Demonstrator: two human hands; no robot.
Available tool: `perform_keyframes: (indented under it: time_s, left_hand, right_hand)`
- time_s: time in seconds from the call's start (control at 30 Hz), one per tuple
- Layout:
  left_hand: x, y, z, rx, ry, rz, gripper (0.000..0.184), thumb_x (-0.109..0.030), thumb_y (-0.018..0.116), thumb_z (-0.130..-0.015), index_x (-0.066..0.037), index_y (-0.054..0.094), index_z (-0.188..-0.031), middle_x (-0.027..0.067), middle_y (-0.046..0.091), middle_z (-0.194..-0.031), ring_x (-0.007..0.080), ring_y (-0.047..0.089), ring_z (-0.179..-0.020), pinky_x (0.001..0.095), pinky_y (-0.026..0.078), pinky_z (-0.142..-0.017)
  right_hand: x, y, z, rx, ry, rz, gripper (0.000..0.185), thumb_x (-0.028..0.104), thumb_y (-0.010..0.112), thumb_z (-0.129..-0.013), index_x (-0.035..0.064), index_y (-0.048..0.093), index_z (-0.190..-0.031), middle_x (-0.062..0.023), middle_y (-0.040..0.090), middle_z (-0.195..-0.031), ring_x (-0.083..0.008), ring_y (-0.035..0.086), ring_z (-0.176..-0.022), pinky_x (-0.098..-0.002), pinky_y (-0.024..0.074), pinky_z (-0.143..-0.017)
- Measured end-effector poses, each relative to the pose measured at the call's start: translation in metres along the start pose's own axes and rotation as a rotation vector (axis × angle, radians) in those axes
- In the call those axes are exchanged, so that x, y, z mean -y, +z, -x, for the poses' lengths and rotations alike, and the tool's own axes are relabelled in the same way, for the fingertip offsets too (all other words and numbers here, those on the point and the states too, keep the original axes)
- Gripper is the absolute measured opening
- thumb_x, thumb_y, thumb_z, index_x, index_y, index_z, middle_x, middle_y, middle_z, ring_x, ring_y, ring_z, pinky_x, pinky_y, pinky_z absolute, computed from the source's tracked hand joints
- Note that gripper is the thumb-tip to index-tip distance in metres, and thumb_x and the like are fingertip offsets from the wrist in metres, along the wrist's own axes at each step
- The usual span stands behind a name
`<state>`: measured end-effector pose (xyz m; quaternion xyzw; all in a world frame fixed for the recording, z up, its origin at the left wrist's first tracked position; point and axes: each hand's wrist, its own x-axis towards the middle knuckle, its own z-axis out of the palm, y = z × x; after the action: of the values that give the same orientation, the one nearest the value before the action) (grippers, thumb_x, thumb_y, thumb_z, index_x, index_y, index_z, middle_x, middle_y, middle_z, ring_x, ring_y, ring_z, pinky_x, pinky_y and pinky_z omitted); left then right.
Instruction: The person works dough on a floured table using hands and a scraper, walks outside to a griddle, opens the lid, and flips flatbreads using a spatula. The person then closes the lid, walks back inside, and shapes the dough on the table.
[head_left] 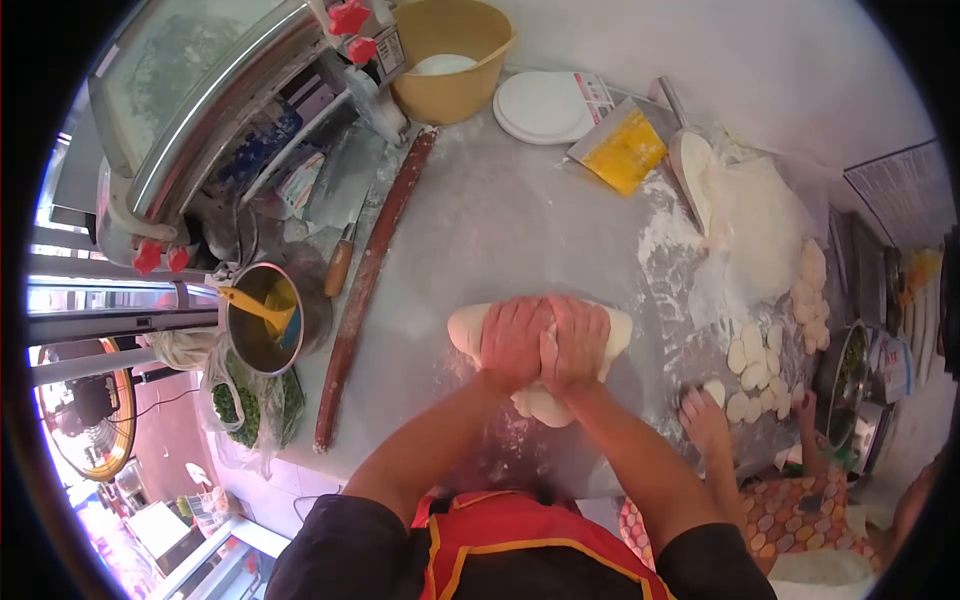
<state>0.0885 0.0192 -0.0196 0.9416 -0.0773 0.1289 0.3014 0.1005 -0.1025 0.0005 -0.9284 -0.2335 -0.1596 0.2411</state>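
A large pale lump of dough lies on the grey worktop, sticking out to both sides of my hands and below them. My left hand presses on its left part, fingers bent over the top. Against it, my right hand presses on the right part, its fingers also curled over the dough. Both hands touch each other at the middle. To the left lies a long reddish rolling pin, dusted with flour. Loose flour is scattered on the worktop to the right.
At the back stand a tan bowl, a white scale and a yellow scraper. A cleaver and a metal pot are left. Right, a co-worker's hand is beside flat dough pieces and a flour bag.
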Motion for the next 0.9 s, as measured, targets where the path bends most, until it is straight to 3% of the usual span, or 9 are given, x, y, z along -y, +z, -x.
perform_keyframes:
  time_s: [0.13, 0.3, 0.33, 0.4, 0.43, 0.53, 0.57, 0.7, 0.9]
  left_hand:
    - [0.017, 0.01, -0.046, 0.029, -0.068, -0.051, 0.033, -0.023, 0.052, -0.082, -0.008, 0.059, -0.111, 0.0092, 0.06, -0.108, 0.0274, 0.054, -0.106, 0.0422, 0.039, -0.093]
    - [0.023, 0.016, -0.071, 0.057, -0.156, -0.151, 0.031, -0.029, 0.052, -0.086, -0.009, 0.061, -0.108, 0.0098, 0.062, -0.101, 0.0281, 0.057, -0.101, 0.0429, 0.04, -0.092]
    - [0.023, -0.002, -0.081, 0.235, -0.336, 0.203, 0.032, -0.03, 0.053, -0.087, -0.008, 0.062, -0.107, 0.0101, 0.062, -0.1, 0.0289, 0.057, -0.1, 0.0435, 0.04, -0.092]
    - [0.017, -0.051, -0.078, 0.613, -0.701, 0.942, 0.033, -0.034, 0.053, -0.088, -0.006, 0.063, -0.105, 0.0107, 0.063, -0.1, 0.0307, 0.058, -0.098, 0.0449, 0.041, -0.093]
    - [0.009, -0.062, -0.069, 0.566, -0.536, 0.576, 0.039, -0.04, 0.052, -0.09, -0.006, 0.064, -0.106, 0.0128, 0.064, -0.104, 0.0333, 0.058, -0.1, 0.0444, 0.04, -0.096]
    - [-0.015, -0.004, 0.01, -0.031, -0.004, -0.079, 0.04, -0.039, 0.051, -0.09, -0.008, 0.062, -0.113, 0.0134, 0.06, -0.116, 0.0329, 0.055, -0.109, 0.0442, 0.039, -0.098]
    - [-0.037, -0.011, 0.032, -0.008, -0.015, -0.105, 0.041, -0.038, 0.05, -0.09, -0.009, 0.059, -0.118, 0.0129, 0.057, -0.121, 0.0322, 0.05, -0.116, 0.0464, 0.036, -0.101]
    - [-0.058, -0.003, 0.082, -0.093, 0.029, -0.206, 0.042, -0.036, 0.054, -0.086, -0.013, 0.055, -0.122, 0.0099, 0.051, -0.129, 0.0319, 0.045, -0.121, 0.054, 0.032, -0.102]
    - [-0.017, 0.015, -0.001, -0.094, -0.001, -0.171, 0.041, -0.035, 0.053, -0.086, -0.014, 0.056, -0.121, 0.0102, 0.053, -0.123, 0.033, 0.047, -0.118, 0.054, 0.029, -0.104]
  right_hand:
    - [-0.033, 0.026, -0.041, 0.067, 0.077, -0.061, 0.042, 0.032, 0.049, -0.088, 0.0077, 0.055, -0.122, -0.0153, 0.055, -0.112, -0.0344, 0.052, -0.102, -0.0527, 0.0355, -0.092]
    - [-0.039, 0.013, -0.072, 0.337, 0.105, -0.042, 0.03, 0.026, 0.043, -0.093, 0.0074, 0.06, -0.109, -0.0136, 0.061, -0.101, -0.0334, 0.054, -0.099, -0.0468, 0.0354, -0.089]
    - [-0.036, 0.005, -0.076, 0.419, 0.084, -0.03, 0.029, 0.026, 0.043, -0.093, 0.008, 0.061, -0.107, -0.0132, 0.062, -0.099, -0.033, 0.055, -0.099, -0.0465, 0.0355, -0.09]
    - [-0.031, -0.025, -0.043, 0.305, -0.026, -0.178, 0.026, 0.025, 0.045, -0.092, 0.0083, 0.062, -0.103, -0.0119, 0.063, -0.093, -0.0332, 0.056, -0.097, -0.0478, 0.035, -0.095]
    - [-0.021, -0.049, -0.027, 0.308, -0.055, -0.219, 0.026, 0.025, 0.046, -0.092, 0.0075, 0.062, -0.103, -0.0122, 0.063, -0.094, -0.033, 0.056, -0.098, -0.0492, 0.0333, -0.098]
    - [0.012, -0.104, 0.034, 0.432, 0.023, -0.269, 0.031, 0.025, 0.049, -0.09, 0.0041, 0.058, -0.111, -0.0151, 0.061, -0.105, -0.0323, 0.054, -0.106, -0.0551, 0.0243, -0.107]
    - [0.014, -0.106, 0.05, 0.493, 0.119, -0.261, 0.035, 0.025, 0.05, -0.089, 0.0031, 0.056, -0.116, -0.0164, 0.059, -0.113, -0.0322, 0.052, -0.11, -0.0575, 0.0202, -0.109]
    - [0.003, -0.048, 0.074, 0.102, 0.011, -0.077, 0.046, 0.031, 0.044, -0.09, 0.0066, 0.05, -0.129, -0.0157, 0.052, -0.129, -0.0344, 0.048, -0.119, -0.0563, 0.0235, -0.106]
    - [-0.04, 0.004, 0.008, -0.031, 0.051, -0.048, 0.04, 0.03, 0.039, -0.092, 0.0088, 0.053, -0.123, -0.014, 0.056, -0.117, -0.034, 0.051, -0.109, -0.0544, 0.028, -0.099]
